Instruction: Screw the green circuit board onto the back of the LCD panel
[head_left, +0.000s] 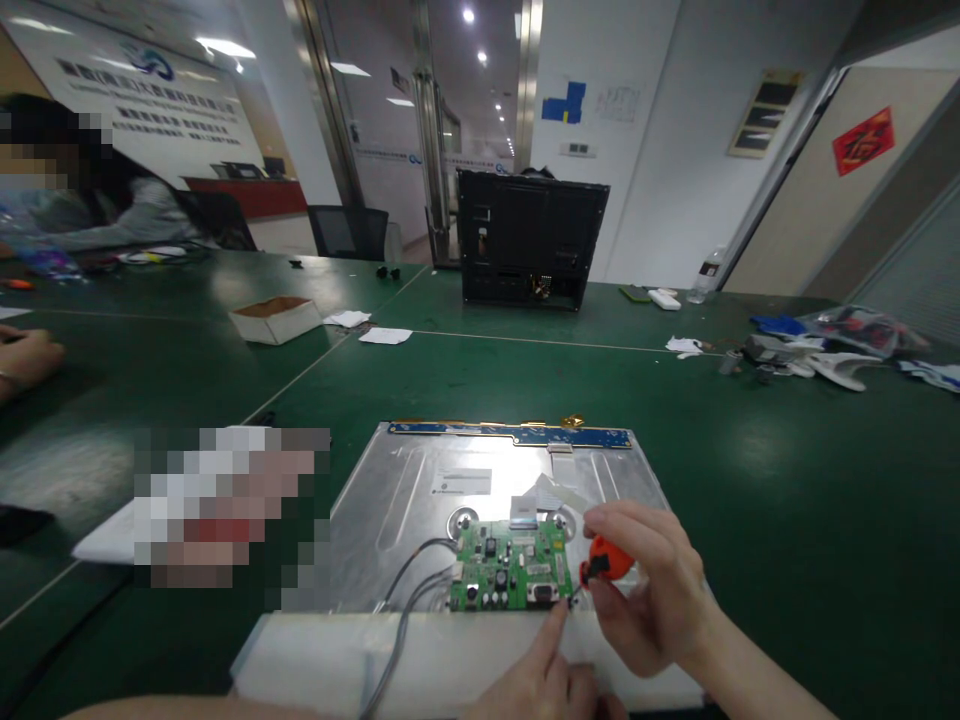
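A green circuit board with a blue-black video port along its front edge lies on the silver back of a display panel. My right hand is closed around an orange-and-black screwdriver, with its thin tip angled toward the board's front right corner. At that same corner, the outstretched index finger of my left hand points beside the port, its other fingers curled loosely with nothing seen in them. Dark cables run from the board's left side. A blue strip board lines the panel's far edge.
White foam lies along the panel's near side. A black monitor housing stands across the green table. An open box sits farther left, and bagged parts lie at right. Another person's hand rests at the left edge.
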